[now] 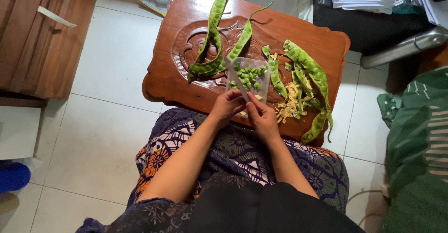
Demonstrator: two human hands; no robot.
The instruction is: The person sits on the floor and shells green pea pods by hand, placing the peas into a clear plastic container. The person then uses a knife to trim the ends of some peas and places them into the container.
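Both hands, left hand (227,106) and right hand (261,116), meet at the near edge of the tub (248,79) of green beans (247,74). Their fingers pinch something too small to tell. Long pods (212,32) lie on the bench (182,81).

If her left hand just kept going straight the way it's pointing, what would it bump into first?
The left hand points away from the body toward the table, so it would probably first meet the clear plastic tub of peeled green beans just beyond its fingers. Depth is hard to judge from above.

Soft, even indoor light; sharp centre, darker lower edge.
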